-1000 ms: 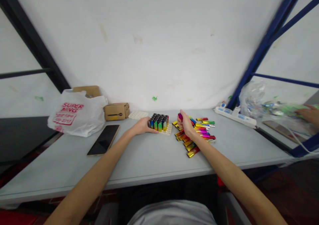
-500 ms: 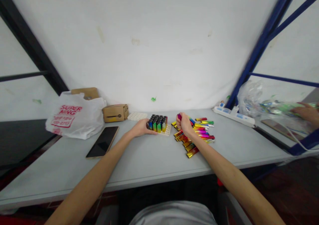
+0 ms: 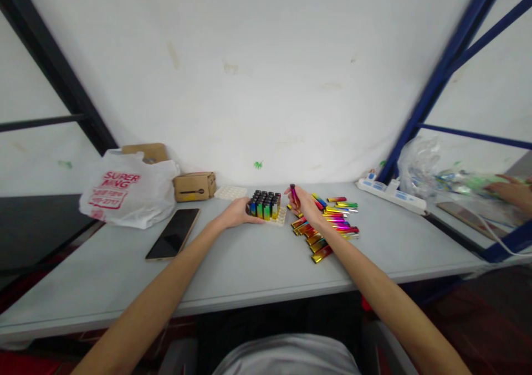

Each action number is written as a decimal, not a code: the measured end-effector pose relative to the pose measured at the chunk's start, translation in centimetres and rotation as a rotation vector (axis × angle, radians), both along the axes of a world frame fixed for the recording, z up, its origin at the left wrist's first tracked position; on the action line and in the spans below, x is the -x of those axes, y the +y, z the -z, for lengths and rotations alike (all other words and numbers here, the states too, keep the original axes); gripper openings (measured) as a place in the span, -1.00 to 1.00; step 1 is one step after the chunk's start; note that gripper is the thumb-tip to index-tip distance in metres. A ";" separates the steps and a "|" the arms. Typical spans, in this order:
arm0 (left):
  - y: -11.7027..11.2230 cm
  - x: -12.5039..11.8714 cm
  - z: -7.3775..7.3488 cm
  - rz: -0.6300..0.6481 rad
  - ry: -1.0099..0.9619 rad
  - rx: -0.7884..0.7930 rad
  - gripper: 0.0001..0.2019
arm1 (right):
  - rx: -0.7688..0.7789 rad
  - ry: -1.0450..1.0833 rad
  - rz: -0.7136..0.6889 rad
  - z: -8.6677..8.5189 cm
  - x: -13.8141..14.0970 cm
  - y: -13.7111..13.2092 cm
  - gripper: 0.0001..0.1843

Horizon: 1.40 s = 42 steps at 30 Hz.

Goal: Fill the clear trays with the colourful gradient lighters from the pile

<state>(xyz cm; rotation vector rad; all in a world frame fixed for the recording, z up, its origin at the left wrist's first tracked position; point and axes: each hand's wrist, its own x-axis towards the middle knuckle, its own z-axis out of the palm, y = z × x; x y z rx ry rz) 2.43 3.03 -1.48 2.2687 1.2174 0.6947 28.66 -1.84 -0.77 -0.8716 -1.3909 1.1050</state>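
Lighters [image 3: 265,204] with black tops and shiny coloured bodies stand upright in close rows in a pale holed tray [image 3: 279,220]. My left hand [image 3: 238,213] is wrapped round the left side of this block, its thumb along the front edge. Just right of the tray, my right hand [image 3: 305,206] grips one purple-red metallic lighter [image 3: 295,195], held nearly upright above the table. Beneath and beside that hand lies a loose pile of metallic lighters [image 3: 322,245] in gold, red, pink, blue and green. The right wrist hides part of the pile.
A second holed tray [image 3: 231,193] lies by the wall, beside a cardboard box [image 3: 194,186]. Left are a phone [image 3: 173,234] and a white plastic bag [image 3: 128,192]. A power strip [image 3: 391,195] lies back right. Beyond the blue frame, another person's hand [image 3: 513,189] is at plastic packaging.
My right hand has turned and shifted slightly left toward the tray, so more of the lighter in it shows. My left hand keeps its hold; the view has shifted slightly.
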 end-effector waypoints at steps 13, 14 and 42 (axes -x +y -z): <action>-0.4 -0.1 -0.3 0.043 -0.055 0.029 -0.33 | -0.316 -0.490 0.129 -1.2 -0.5 -1.6 -0.63; -0.4 -0.1 -0.3 0.035 -0.051 0.029 -0.33 | -0.317 -0.510 0.140 -1.1 -0.5 -1.6 -0.64; 0.0 0.1 0.0 0.026 0.029 -0.017 -0.29 | -0.390 -1.009 0.325 -0.5 -2.5 0.5 -0.52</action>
